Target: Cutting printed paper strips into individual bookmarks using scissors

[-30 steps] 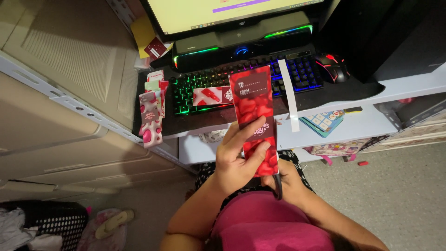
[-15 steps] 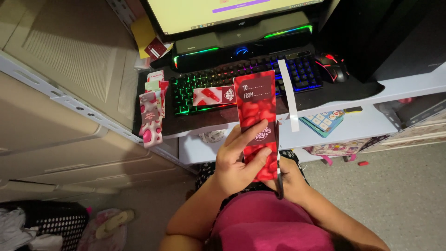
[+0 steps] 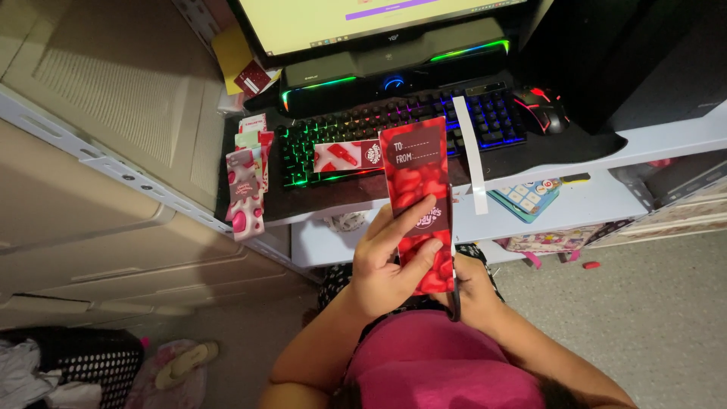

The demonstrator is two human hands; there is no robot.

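A tall flat red packet printed with hearts stands upright in front of me, over the desk's front edge. My left hand grips its lower half from the left, fingers across the front. My right hand is mostly hidden behind and below the packet, at its bottom right edge, where a thin dark cord hangs. A smaller red and white label piece lies on the backlit keyboard. A white paper strip lies across the keyboard's right side.
Pink and red packets are stacked at the desk's left end. A mouse sits at the right, a monitor behind. A colourful card lies on the lower shelf. Cabinets stand left; a black basket and slipper are on the floor.
The red packet has shifted slightly to the right and lower, with my left hand's fingers sliding across its front. The rest has stayed still.
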